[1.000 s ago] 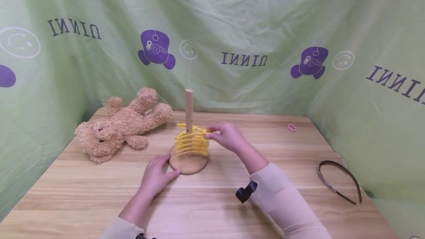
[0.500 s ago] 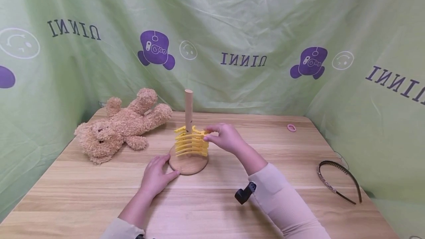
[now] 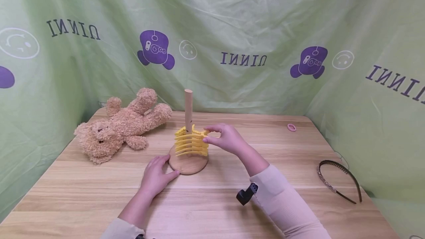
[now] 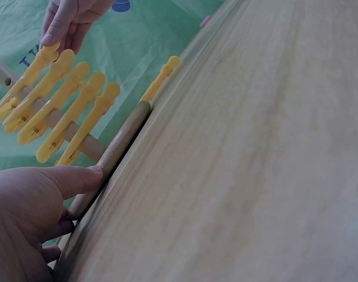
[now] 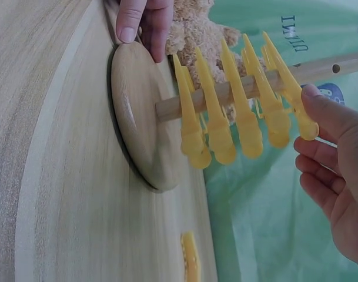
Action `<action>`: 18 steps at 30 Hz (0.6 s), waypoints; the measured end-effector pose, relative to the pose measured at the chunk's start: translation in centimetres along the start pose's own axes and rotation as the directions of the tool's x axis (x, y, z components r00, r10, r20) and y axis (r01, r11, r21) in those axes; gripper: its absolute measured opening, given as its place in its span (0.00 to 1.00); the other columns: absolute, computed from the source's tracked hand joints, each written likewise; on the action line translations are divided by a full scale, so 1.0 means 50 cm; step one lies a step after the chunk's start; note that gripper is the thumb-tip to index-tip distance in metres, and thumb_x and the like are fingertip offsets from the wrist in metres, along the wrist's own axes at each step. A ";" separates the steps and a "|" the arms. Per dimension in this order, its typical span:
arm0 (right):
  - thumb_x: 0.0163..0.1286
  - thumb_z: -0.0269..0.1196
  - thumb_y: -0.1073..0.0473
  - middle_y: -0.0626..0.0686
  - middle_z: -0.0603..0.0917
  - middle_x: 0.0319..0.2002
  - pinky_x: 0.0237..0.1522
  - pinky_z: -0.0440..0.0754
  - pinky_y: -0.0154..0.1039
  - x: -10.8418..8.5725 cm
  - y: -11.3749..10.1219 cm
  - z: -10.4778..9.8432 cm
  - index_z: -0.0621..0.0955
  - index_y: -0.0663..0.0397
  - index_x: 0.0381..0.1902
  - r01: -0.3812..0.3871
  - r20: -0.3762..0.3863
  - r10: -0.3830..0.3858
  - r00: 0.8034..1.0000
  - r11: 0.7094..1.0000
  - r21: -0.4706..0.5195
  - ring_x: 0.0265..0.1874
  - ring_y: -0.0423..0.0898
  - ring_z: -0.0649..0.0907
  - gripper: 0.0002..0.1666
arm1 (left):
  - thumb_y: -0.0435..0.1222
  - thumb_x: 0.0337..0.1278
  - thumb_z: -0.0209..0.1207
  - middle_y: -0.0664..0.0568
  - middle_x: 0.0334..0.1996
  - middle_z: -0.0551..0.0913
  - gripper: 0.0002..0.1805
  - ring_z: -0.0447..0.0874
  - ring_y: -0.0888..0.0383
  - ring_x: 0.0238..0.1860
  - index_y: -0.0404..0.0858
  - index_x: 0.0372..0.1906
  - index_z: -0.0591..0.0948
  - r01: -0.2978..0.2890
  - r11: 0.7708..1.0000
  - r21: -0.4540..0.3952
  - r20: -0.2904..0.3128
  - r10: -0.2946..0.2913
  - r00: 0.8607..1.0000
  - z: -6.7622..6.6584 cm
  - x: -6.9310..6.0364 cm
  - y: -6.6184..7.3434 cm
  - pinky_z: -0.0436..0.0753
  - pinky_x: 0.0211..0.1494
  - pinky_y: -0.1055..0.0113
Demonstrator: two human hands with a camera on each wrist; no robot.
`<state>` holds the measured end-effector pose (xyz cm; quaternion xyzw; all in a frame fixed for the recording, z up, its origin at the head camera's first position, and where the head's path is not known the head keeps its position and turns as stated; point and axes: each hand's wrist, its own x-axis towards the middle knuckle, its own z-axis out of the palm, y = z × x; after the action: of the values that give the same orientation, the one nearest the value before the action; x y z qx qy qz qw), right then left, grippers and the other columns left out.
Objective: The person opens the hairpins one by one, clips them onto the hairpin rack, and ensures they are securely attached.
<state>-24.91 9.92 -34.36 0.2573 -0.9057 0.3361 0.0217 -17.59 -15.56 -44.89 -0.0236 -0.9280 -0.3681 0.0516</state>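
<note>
My left hand (image 3: pixel 156 177) holds the rim of the round wooden base (image 3: pixel 189 165), thumb at the front and fingers at the left side. From the base rises an upright wooden post (image 3: pixel 188 108). Several yellow alligator hair clips (image 5: pixel 247 126) sit one above another around the post's lower part. My right hand (image 3: pixel 227 139) pinches the handle end of the topmost hair clip (image 5: pixel 288 85), whose arms lie on either side of the post. Another yellow clip (image 5: pixel 190 258) lies on the table in the right wrist view; I cannot make it out in the head view.
A tan teddy bear (image 3: pixel 123 126) lies on its back at the left, near the stand. A small pink hair tie (image 3: pixel 291 127) sits at the back right, and a dark headband (image 3: pixel 338 182) near the right edge. A green curtain (image 3: pixel 212 17) surrounds the wooden table (image 3: pixel 212 209).
The topmost clip has come down slightly and its spread arms have drawn closer to the post. My right hand has shifted a little to the left with it; the left hand stays put.
</note>
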 end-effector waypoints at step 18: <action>0.65 0.65 0.44 0.55 0.78 0.65 0.71 0.67 0.57 -0.020 0.095 -0.032 0.78 0.48 0.63 -0.202 -0.032 0.206 0.978 0.975 0.093 0.69 0.57 0.71 0.30 | 0.43 0.53 0.67 0.33 0.65 0.73 0.38 0.59 0.34 0.72 0.28 0.66 0.70 0.003 1.000 0.001 0.005 -0.003 1.000 0.001 0.000 -0.002 0.55 0.76 0.39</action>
<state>-26.53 14.43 -36.18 0.1566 -0.9108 0.3819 -0.0056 -17.59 -15.60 -44.99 -0.0232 -0.9284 -0.3677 0.0489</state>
